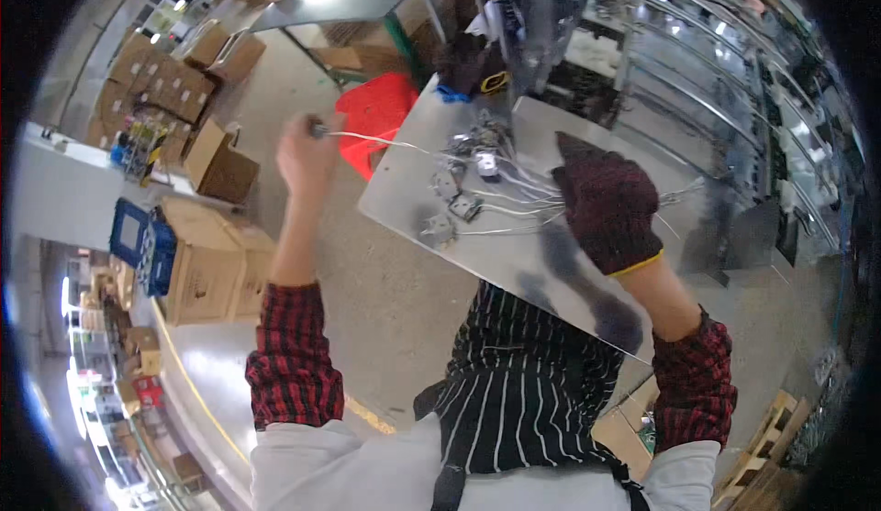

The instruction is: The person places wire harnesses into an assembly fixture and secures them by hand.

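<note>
Smooth metal tabletop (395, 194); left fingers (301, 133) pinch a wired piece (317, 129), knit-gloved right fingers (583, 181) clasp wires (528, 183).

A smooth grey floor (367, 272) stretches below and to the left of the left hand (307, 158), glossy with reflected light and crossed by a yellow line (206, 415). Beyond that hand stands a grey-topped table (353, 6) on green legs, a bright glare on its surface. Farther left, brown cartons (165, 80) are stacked near an open box (216, 162). A metal-topped worktop (399, 201) spans the space between the hands. Past the right hand (610, 204) runs a metal rail frame (684, 107) — long, shiny bars — with a wooden pallet (766, 442) nearer the wearer. White lights glow at the far-left rim.
</note>
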A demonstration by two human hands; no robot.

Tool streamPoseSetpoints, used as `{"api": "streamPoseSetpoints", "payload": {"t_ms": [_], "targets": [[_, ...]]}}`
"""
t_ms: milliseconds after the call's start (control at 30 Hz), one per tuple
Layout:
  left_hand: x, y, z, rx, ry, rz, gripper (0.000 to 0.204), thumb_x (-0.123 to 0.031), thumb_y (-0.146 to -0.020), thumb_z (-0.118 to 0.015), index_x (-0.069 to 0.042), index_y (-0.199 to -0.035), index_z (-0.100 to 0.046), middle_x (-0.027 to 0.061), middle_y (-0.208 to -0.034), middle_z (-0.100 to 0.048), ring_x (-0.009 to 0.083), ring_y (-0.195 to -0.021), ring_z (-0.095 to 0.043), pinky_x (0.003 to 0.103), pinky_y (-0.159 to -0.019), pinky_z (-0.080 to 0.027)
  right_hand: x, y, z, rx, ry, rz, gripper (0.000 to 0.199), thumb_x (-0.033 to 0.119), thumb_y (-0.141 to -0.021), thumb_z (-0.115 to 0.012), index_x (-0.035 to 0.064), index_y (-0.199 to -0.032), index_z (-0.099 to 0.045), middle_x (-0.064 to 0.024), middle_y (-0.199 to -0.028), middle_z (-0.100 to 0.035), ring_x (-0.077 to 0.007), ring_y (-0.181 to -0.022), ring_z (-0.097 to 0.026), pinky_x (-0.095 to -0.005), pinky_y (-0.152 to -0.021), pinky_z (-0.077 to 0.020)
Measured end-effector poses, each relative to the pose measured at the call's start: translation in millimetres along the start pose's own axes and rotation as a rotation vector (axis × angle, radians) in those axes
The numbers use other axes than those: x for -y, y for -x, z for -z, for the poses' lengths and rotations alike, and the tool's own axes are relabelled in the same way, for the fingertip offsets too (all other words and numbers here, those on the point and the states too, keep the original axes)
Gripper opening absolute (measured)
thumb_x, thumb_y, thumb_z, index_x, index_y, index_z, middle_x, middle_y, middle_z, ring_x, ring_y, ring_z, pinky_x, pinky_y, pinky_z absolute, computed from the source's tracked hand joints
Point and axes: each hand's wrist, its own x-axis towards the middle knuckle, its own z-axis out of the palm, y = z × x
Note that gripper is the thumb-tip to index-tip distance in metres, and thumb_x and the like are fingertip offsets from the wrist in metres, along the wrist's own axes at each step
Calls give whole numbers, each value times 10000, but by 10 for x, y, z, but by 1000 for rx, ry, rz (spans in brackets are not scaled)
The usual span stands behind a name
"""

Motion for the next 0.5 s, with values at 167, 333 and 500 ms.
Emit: {"api": "streamPoseSetpoints", "payload": {"t_ms": [167,333,500], "targets": [[-929,395,-40,167,178,-485,420,-373,-703,-785,-47,-914,-624,102,-840,-630,304,-764,-623,382,-669,-493,-257,120,482,235,-127,182,267,238,-809,-595,150,-1055,-649,-72,-777,-646,-264,-676,-626,-398,-569,-477],[-1412,565,-77,468,345,-1280,463,-393,-680,-785,-62,-948,-602,76,-926,-614,272,-793,-623,372,-667,-506,-1166,444,841,355,-325,70,265,202,-795,-630,186,-1052,-692,-45,-808,-678,-240,-656,-647,-373,-568,-501],[-1766,514,-136,471,330,-1320,419,-353,-711,-775,-56,-952,-604,82,-920,-604,268,-815,-616,361,-658,-501,-1175,496,1171,580,-592,-308,164,157,-836,-657,79,-971,-709,-69,-794,-686,-172,-630,-666,-307,-577,-533]]}}
